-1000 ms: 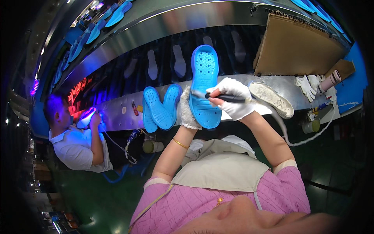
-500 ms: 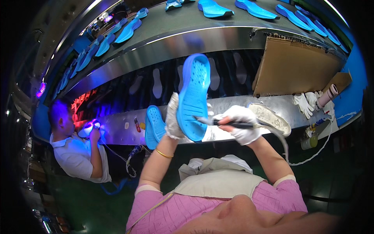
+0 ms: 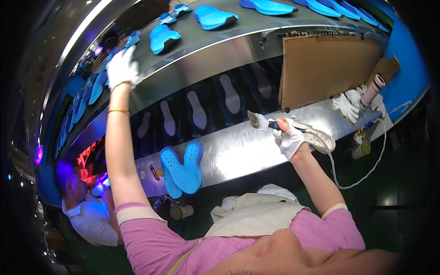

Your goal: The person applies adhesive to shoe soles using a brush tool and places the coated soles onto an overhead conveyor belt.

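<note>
My gloved left hand [image 3: 123,68] reaches up to the far left, over the edge of the conveyor. Its fingers are stretched out near a small blue shoe sole [image 3: 133,38], and nothing shows in its grip. In my gloved right hand [image 3: 289,138] is a flat brush [image 3: 260,120], its dark bristles pointing left above the metal bench, with a pale cable [image 3: 332,167] hanging by the hand. Two blue soles [image 3: 191,167] lie crossed on the bench between my arms. A white sole [image 3: 323,139] rests on the bench behind my right hand.
The dark green conveyor [image 3: 192,43] carries several blue soles. Grey sole shapes [image 3: 197,110] show in the dark recess below it. A cardboard sheet [image 3: 325,68] stands at right, beside white gloves [image 3: 346,106] and a pink roll [image 3: 373,89]. A co-worker [image 3: 89,215] sits at left.
My left hand has let go of the blue sole it held and moved up and left to the conveyor. The brush has come away from the sole. The bench soles now lie crossed.
</note>
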Demonstrator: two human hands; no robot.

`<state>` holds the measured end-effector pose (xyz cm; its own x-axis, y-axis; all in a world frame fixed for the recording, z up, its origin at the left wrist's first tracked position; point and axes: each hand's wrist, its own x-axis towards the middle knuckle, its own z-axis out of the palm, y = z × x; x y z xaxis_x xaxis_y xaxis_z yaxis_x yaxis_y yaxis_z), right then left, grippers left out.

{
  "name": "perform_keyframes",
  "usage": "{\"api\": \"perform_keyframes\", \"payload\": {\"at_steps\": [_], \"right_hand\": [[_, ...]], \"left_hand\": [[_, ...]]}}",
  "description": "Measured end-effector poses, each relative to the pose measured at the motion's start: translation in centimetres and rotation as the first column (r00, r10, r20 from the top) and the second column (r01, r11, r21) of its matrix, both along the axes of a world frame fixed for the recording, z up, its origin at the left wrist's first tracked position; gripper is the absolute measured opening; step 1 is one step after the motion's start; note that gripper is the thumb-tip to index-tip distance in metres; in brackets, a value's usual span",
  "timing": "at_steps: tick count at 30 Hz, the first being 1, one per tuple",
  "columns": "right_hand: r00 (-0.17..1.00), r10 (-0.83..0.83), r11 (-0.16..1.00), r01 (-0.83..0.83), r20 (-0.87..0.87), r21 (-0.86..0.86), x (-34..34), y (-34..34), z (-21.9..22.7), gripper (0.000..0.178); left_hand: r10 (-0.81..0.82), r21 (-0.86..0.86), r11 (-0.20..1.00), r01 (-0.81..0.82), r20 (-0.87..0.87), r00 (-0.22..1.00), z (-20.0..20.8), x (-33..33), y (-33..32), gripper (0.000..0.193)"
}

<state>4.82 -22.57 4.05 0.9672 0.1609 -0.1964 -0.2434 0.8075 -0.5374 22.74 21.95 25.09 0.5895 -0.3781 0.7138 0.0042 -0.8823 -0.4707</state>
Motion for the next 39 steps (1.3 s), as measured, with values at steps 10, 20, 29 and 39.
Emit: {"api": "perform_keyframes", "payload": {"at_steps": [10, 20, 29, 39], "right_hand": [[0.990, -0.029, 0.996, 0.040, -0.139, 0.081, -0.3, -0.4, -1.2, 0.024], [0.322, 0.434, 0.291, 0.834, 0.841, -0.469, -6.4, 0.7, 1.8, 0.021], [0.707, 0.396, 0.476, 0.388, 0.587, -0.789, -9.0, 2.1, 0.9, 0.022], [0.907, 0.339, 0.864, -0.194, 0.252, -0.464, -8.7, 4.8, -1.9, 0.019]], "left_hand": [[0.115, -0.618, 0.736, -0.276, -0.288, 0.951, -1.8, -1.7, 5.7, 0.027], [-0.460, -0.759, 0.012, 0.651, 0.574, 0.677, -1.2, -19.0, -3.5, 0.045], [-0.677, -0.657, -0.720, -0.223, 0.736, 0.019, -8.1, -22.8, -11.5, 0.051], [-0.502, -0.124, -0.766, -0.631, 0.729, 0.466, -23.0, -28.0, -19.6, 0.088]]}}
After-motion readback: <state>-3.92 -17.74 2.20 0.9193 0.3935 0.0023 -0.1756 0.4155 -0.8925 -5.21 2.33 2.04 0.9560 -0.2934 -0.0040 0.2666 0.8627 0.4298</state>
